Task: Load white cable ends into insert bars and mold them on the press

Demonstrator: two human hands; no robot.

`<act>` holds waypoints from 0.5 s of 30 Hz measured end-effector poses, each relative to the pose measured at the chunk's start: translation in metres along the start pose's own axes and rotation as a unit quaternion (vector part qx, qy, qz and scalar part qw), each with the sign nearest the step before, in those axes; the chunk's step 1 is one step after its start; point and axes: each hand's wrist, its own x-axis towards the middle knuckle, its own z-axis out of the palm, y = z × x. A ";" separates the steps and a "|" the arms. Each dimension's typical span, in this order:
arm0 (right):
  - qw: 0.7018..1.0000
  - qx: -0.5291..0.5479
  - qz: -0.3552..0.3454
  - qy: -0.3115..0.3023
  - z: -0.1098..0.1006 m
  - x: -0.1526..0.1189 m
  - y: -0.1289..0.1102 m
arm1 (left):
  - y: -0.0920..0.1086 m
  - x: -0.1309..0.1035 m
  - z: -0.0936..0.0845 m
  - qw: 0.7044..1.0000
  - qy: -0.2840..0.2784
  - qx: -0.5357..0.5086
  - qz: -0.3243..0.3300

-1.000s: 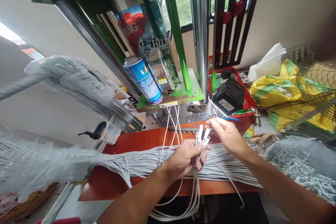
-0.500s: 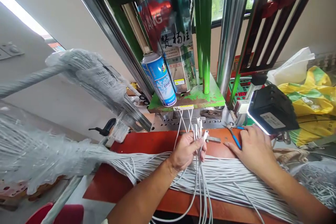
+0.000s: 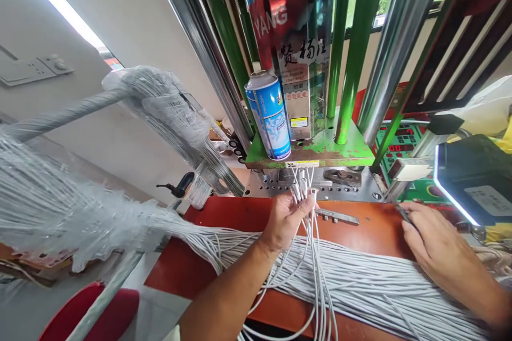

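Below the blue spray can (image 3: 267, 117), the left hand (image 3: 285, 218) pinches white cable ends (image 3: 296, 193); right of the can, the right hand (image 3: 438, 248) curls around a dark tool (image 3: 405, 215), mostly hidden; above the can, a panel (image 3: 264, 37) reads "YANG"

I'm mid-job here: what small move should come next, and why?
Probably bring the right hand, with the slim dark tool between thumb and fingers, toward the white cable connectors. The left hand grips their cables bunched, ends up and exposed, while the right hand is well apart from them.
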 end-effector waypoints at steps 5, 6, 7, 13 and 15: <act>0.984 0.165 -0.054 -0.041 -0.022 0.002 -0.054 | 0.001 0.002 -0.002 0.999 0.015 -0.026 0.036; 0.975 0.210 -0.045 -0.053 -0.025 0.007 -0.067 | 0.000 0.002 -0.002 0.998 0.030 -0.029 0.038; 0.963 0.261 -0.032 -0.065 -0.028 0.012 -0.080 | -0.001 0.002 -0.003 0.998 0.045 -0.033 0.036; 0.800 0.577 0.068 -0.150 -0.018 0.050 -0.116 | 0.001 0.004 -0.005 0.996 0.062 -0.048 0.035; 0.754 0.629 0.087 -0.171 -0.007 0.055 -0.120 | 0.005 0.004 -0.004 0.996 0.070 -0.047 0.033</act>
